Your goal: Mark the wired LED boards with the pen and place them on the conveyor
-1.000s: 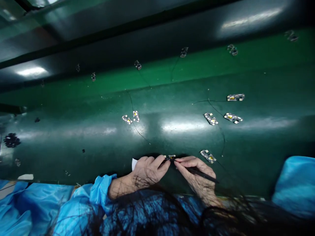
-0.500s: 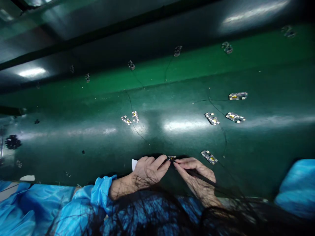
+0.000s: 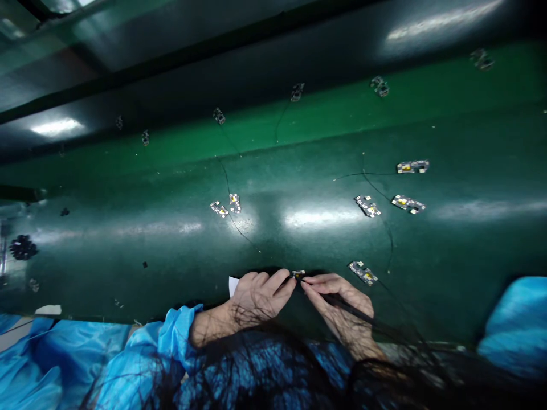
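Note:
Near the front edge of the green bench, my left hand (image 3: 260, 296) is closed, with thumb and fingertips pinching a small circuit board (image 3: 298, 274) that has a yellow patch. Most of the board's left end is hidden by the fingers. My right hand (image 3: 342, 302) grips a slim black stick-like tool (image 3: 350, 309), its tip at the board's lower edge; the tool's exact kind is unclear. Right of that hand lies another circuit board (image 3: 363, 273) with a thin black wire.
More wired boards lie farther right (image 3: 409, 204) and left of centre (image 3: 219, 209). Several boards, one a dark board (image 3: 297, 91), line the back strip. A black cluster of parts (image 3: 23, 247) sits far left. Blue sleeves (image 3: 515, 324) show at the right edge.
The boards along the back strip have shifted to the left. Both hands, the held board and the boards on the near surface stay almost where they were.

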Motion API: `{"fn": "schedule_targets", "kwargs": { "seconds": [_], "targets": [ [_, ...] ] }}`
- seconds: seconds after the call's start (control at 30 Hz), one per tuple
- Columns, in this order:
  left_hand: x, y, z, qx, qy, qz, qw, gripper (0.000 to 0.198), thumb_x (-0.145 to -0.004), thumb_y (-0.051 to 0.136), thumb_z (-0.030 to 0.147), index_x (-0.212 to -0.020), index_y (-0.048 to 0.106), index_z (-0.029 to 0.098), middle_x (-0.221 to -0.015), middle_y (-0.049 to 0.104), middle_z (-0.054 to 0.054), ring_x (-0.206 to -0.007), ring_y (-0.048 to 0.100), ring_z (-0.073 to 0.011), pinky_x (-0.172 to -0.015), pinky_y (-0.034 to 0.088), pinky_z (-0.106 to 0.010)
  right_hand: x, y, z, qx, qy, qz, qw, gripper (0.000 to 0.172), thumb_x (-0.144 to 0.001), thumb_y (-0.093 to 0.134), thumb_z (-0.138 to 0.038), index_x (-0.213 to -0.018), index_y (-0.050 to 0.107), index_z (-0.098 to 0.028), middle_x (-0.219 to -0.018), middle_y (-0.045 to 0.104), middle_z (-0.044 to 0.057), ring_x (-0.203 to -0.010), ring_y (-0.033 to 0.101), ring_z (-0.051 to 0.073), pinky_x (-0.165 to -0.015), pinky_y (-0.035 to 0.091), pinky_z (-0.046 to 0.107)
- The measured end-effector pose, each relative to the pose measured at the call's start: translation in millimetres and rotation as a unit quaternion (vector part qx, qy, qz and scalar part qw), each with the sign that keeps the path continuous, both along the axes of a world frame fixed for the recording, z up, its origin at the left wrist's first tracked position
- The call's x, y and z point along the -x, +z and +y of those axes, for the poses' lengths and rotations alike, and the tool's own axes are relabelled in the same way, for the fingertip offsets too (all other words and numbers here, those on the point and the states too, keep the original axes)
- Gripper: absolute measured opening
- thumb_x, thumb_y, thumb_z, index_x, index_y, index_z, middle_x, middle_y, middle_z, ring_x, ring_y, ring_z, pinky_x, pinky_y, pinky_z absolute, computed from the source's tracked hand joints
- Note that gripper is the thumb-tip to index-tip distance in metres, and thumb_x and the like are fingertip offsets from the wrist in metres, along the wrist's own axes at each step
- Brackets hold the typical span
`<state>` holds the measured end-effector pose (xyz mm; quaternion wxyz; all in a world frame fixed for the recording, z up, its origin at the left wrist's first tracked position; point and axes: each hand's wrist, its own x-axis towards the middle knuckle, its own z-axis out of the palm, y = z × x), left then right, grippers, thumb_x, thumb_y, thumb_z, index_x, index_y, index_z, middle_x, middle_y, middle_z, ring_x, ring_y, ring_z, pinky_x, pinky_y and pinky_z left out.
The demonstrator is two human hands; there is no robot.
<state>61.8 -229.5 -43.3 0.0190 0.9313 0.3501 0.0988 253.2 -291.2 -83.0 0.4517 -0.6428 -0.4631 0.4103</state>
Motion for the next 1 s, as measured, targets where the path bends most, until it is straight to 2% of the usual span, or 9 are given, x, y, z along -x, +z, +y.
{"fn": "schedule_targets", "kwargs": {
  "seconds": [0.47,0.67,0.8,1.0],
  "targets": [
    [0.5,1.9,-2.6,0.034,0.004,0.034,0.999,0.027,-0.091,0.061,0.02,-0.115,0.068,0.029,-0.111,0.069,0.006,-0.062,0.056,-0.0077,-0.058,0.045,-0.025,0.2,5.4,2.7,-0.007,0.003,0.003,1.0,0.017,-0.075,0.077,-0.016,-0.075,0.065,-0.028,-0.085,0.074,-0.003,-0.079,0.072,0.016,-0.07,0.062,0.03],
    [-1.9,3.2,-2.3,0.024,0.016,0.022,0.999,0.024,-0.092,0.056,0.019,-0.11,0.07,0.029,-0.104,0.072,0.006,-0.059,0.058,-0.0084,-0.056,0.045,-0.025,0.9,5.0,3.1,-0.017,0.01,0.004,1.0,0.018,-0.075,0.078,-0.015,-0.075,0.065,-0.027,-0.084,0.074,-0.004,-0.078,0.072,0.014,-0.07,0.062,0.027],
    [-1.3,2.2,-3.5,0.04,0.014,0.034,0.999,0.027,-0.092,0.056,0.02,-0.114,0.069,0.029,-0.106,0.073,0.002,-0.06,0.059,-0.0098,-0.057,0.044,-0.026,0.8,4.7,2.7,-0.018,0.013,0.001,1.0,0.018,-0.075,0.078,-0.014,-0.075,0.065,-0.027,-0.086,0.074,-0.003,-0.077,0.072,0.015,-0.07,0.062,0.029],
    [-0.5,3.0,-3.6,0.034,0.009,0.037,0.999,0.027,-0.092,0.057,0.017,-0.113,0.068,0.03,-0.107,0.073,0.003,-0.062,0.058,-0.01,-0.057,0.045,-0.027,0.3,4.4,4.2,-0.019,0.015,0.006,1.0,0.018,-0.075,0.077,-0.014,-0.074,0.066,-0.027,-0.084,0.074,-0.003,-0.077,0.072,0.015,-0.07,0.062,0.029]
  ]
}}
